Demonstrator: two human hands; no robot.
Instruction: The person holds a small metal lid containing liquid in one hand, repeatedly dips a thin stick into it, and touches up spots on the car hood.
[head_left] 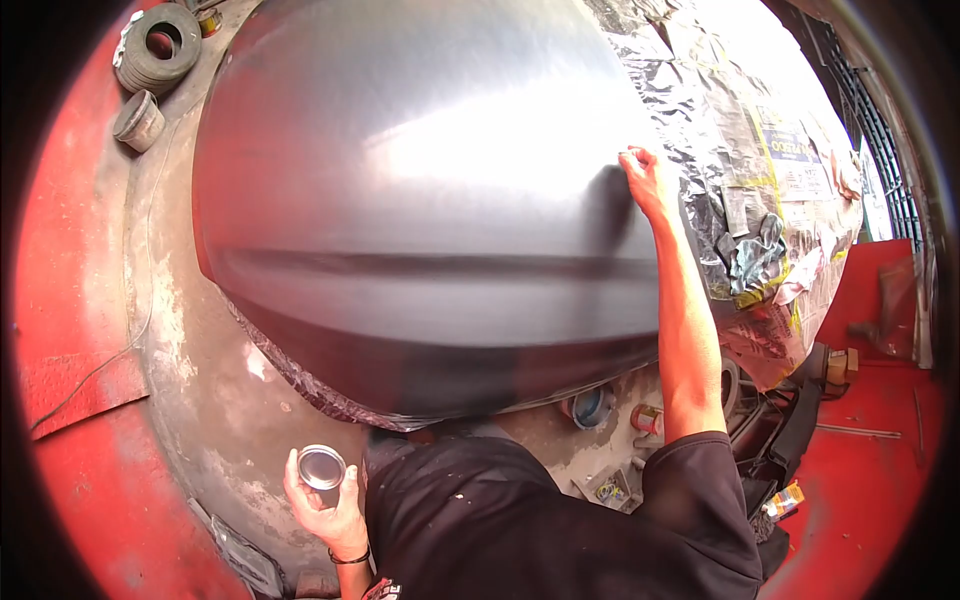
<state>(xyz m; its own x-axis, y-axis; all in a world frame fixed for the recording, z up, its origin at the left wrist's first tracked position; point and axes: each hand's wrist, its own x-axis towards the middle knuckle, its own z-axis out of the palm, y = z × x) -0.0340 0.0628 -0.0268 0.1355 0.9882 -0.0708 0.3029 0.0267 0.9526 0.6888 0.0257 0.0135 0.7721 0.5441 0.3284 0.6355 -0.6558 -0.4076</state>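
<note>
A dark grey car hood (430, 200) fills the middle of the head view, with bright glare across its upper part. Low on the left, my left hand (330, 510) grips a small round tin (322, 467) with a metallic rim, its round end facing up. My right arm reaches out to the hood's right side. There my right hand (645, 180) is closed, fingers pinched together, over the edge nearest the masked windshield. Its shadow falls on the panel beside it. Whatever may be between those fingers is too small to make out.
Plastic and paper masking (790, 140) covers the car beyond the hood, with a crumpled glove (757, 252) on it. A tire (158, 48) and a bucket (139, 121) stand at upper left. A blue container (588, 408) and a paint can (647, 419) sit below the hood.
</note>
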